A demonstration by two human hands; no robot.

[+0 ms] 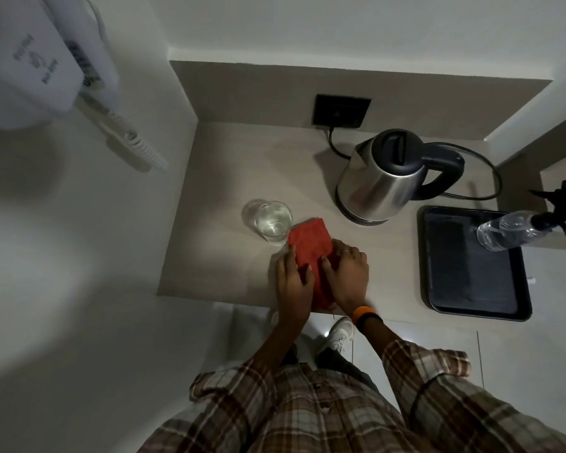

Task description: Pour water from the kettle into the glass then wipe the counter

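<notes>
Red folded cloth [310, 253] lies near the beige tabletop [229, 178] front edge; I see both hands' fingers [294, 256] flat on it, beside the clear water glass [270, 220].

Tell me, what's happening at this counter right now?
A person has both hands on a red cloth lying on the counter, the left hand and right hand pressing it flat. Beside the cloth's far end stands a glass with water in it. The kettle stands nearby, untouched.
</notes>
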